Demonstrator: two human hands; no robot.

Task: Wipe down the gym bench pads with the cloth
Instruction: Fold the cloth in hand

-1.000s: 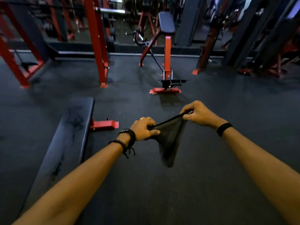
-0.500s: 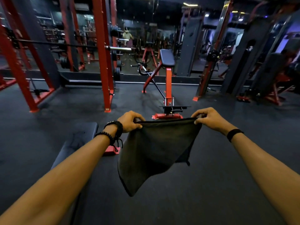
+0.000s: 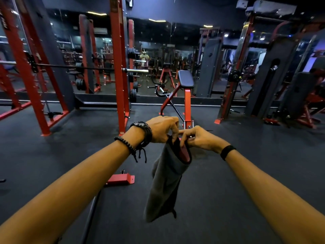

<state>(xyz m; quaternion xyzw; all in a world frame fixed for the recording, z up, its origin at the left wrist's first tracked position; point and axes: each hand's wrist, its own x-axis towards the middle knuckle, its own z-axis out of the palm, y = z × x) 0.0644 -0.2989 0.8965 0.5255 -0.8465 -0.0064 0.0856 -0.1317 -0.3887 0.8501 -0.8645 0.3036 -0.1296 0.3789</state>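
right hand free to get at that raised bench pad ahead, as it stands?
Probably not. The right hand and left hand both pinch the hanging cloth, and the raised pad stands well beyond them across open floor, so it looks out of arm's range.

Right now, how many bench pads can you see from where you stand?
1 clearly: the raised pad on the red bench ahead, beyond the hands. The flat bench by the left arm shows only its red foot; its pad is hidden. More may sit in the dark background.

One cloth point(image 3: 167, 182), two hands point(image 3: 162, 128) point(image 3: 200, 139).
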